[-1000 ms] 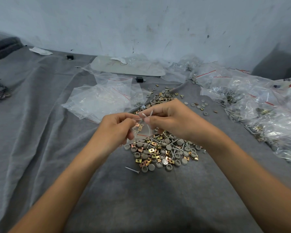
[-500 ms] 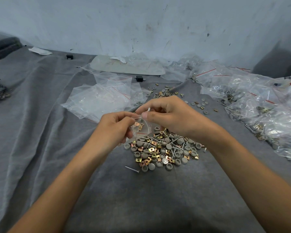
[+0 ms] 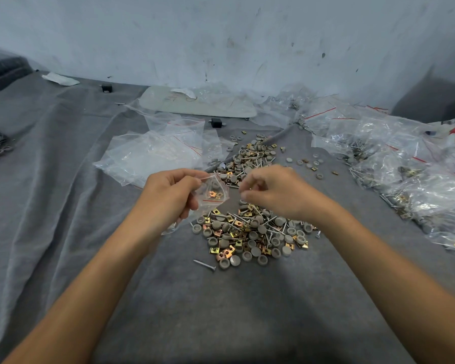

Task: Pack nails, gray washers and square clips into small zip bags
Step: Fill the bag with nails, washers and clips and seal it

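Both forearms reach forward over the gray cloth [image 3: 63, 219], with the wrists raised above the heaped hardware. The left hand [image 3: 172, 198] is turned palm inward. Its thumb and curled fingers pinch the edge of a small zip bag [image 3: 217, 186], which hangs in the air just above the near pile [image 3: 252, 232] of nails, gray washers and clips. A few brass-coloured square clips [image 3: 212, 194] sit inside the bag.

The right hand [image 3: 271, 193] hovers just beside the bag without touching it. Its knuckles face up and its fingers curl downward, the thumb close to the forefinger. Whether anything is pinched between them cannot be told.

A single nail [image 3: 205, 265] lies apart at the near edge of the pile. A farther pile [image 3: 250, 156] of the same parts lies beyond the hands. Empty zip bags [image 3: 155, 158] lie to the left of it, and filled bags [image 3: 405, 177] are heaped on the right.
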Tool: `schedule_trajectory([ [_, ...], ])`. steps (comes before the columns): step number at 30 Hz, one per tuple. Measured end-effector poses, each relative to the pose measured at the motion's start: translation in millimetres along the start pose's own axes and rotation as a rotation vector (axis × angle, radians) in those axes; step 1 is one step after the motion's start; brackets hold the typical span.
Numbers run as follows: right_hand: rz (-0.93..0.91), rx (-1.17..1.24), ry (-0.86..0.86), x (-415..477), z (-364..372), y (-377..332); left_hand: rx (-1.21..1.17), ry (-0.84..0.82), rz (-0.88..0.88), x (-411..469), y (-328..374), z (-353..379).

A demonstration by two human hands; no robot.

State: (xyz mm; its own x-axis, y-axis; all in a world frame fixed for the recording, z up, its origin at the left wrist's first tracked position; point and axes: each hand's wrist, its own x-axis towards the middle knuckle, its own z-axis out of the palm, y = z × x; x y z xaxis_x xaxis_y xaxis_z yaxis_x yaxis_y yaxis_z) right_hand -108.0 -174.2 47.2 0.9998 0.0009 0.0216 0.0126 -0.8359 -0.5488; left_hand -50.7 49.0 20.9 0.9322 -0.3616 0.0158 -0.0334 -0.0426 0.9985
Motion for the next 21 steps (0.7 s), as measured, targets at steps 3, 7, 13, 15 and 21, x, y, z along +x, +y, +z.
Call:
schedule_trajectory([
  [3, 0.059, -0.139, -0.141, 0.5, 19.4, 6.5, 0.009, -0.012, 0.0, 0.4, -0.9, -0.3],
  [7, 0.059, -0.314, -0.138, 2.8, 33.3, 8.4, 0.016, -0.016, 0.001, 0.4, -2.0, -1.9],
  [13, 0.032, -0.529, -0.162, 4.3, 35.6, 3.3, 0.02, -0.013, 0.001, -0.5, -0.5, -1.9],
  [15, 0.04, -0.552, -0.177, 5.0, 34.1, 1.6, 0.022, -0.01, 0.0, -1.3, 0.2, -1.7],
  [21, 0.064, -0.477, -0.208, 0.7, 32.1, 2.6, 0.012, -0.005, -0.004, -2.4, 3.0, -0.3],
])
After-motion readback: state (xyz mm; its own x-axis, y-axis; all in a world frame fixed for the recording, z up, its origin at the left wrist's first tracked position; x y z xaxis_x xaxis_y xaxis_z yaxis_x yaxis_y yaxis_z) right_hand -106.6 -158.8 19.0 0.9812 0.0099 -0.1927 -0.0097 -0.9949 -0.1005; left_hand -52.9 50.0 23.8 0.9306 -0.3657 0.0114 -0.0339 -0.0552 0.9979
